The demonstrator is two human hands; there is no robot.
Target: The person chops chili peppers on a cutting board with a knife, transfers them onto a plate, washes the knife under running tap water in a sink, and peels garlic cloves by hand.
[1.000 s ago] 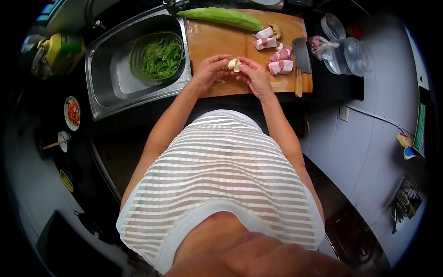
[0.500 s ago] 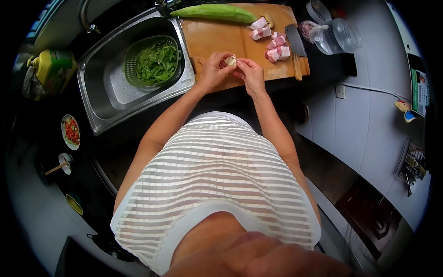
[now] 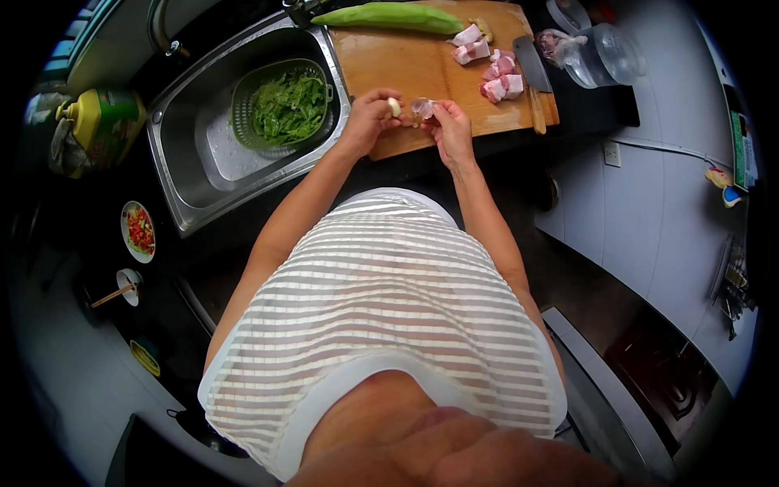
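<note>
Between the thumb and fingers of my left hand (image 3: 369, 122) is a pale peeled garlic clove (image 3: 394, 107). My right hand (image 3: 451, 132) pinches a papery piece of garlic skin (image 3: 421, 107), a short gap away from the clove. Both hands are over the near edge of the wooden cutting board (image 3: 381, 65). A few small bits, too small to make out, lie on the board between the hands. Chunks of pork (image 3: 503, 87) sit on the board beyond my right hand, with a knife (image 3: 531, 65) to their right.
A long green gourd (image 3: 389, 18) lies along the board's far edge. The steel sink (image 3: 191, 162) at left holds a green colander (image 3: 243, 109) of leafy greens. Farther left stand a yellow-green jug (image 3: 104, 122) and a dish of chopped peppers (image 3: 139, 231). A clear jar (image 3: 604, 57) stands at right.
The hands have moved apart. The garlic clove, earlier held between both, is now in my left hand, and its loose skin is in my right. The view has shifted slightly.
</note>
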